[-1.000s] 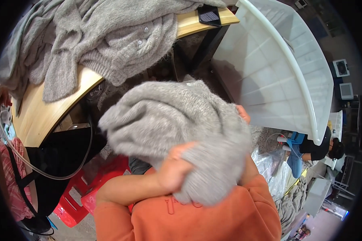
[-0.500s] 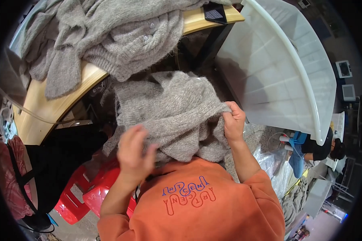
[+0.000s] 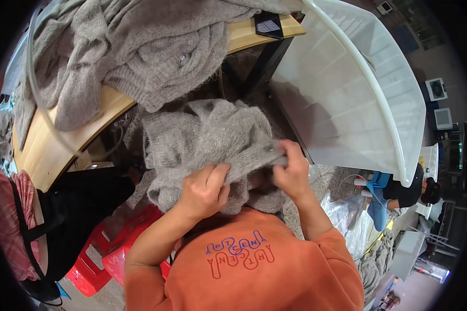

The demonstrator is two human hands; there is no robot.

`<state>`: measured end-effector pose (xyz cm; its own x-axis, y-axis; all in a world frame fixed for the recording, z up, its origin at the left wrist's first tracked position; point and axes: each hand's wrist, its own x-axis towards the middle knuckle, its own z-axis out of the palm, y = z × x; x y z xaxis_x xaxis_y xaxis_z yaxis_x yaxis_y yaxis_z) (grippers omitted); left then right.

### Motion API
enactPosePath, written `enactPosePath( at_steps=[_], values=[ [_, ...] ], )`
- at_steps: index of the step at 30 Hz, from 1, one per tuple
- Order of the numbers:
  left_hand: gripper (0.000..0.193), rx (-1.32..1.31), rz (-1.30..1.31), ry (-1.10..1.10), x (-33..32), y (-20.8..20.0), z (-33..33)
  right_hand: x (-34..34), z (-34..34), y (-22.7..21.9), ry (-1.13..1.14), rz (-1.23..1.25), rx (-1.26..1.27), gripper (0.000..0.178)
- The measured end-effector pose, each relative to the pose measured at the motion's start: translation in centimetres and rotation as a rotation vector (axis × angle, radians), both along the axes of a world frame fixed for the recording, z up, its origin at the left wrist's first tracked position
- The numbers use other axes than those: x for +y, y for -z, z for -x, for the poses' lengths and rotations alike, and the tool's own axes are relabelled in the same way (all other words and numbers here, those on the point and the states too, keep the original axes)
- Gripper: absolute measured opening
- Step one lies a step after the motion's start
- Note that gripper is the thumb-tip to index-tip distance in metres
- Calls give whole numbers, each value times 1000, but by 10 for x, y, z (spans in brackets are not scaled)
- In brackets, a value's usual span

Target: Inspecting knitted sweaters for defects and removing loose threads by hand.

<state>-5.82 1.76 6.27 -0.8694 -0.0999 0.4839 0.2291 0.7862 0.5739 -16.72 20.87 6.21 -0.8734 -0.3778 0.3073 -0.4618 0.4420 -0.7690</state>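
Free room above the grey knit (image 3: 205,129) is bounded by table (image 3: 114,101) and white bin (image 3: 337,103).

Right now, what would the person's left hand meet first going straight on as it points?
The left hand would likely first meet the bunched grey knit garment it touches, though depth is unclear.

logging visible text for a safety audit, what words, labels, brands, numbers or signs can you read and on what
Shirt: a blue row and a red row of outlined letters on orange; I won't copy the words.
Black device: pale panel, any text too small to read.
White boxes: any markings too small to read.
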Motion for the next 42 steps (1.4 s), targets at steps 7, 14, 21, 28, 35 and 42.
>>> enactPosePath(
  at_steps=[7,14,21,28,35,42],
  values=[
    [37,-50,-14,-1,-4,-11,-11,-26,-2,-15,-425,-134,485,36],
    [34,-33,-239,131,8,-19,4,-27,-14,-20,-587,140,89,17],
    [8,-378,-662,122,19,-20,-1,-22,-19,-20,-574,253,-228,7],
    [7,-464,-715,122,17,-21,4,-19,-24,-14,-453,368,-761,7],
    [7,-546,-1299,47,16,-20,1,-13,-15,-14,-386,105,-81,21],
    [3,-466,-1216,-1,-6,-22,6,43,-19,14,-277,-257,27,39]
  ],
)
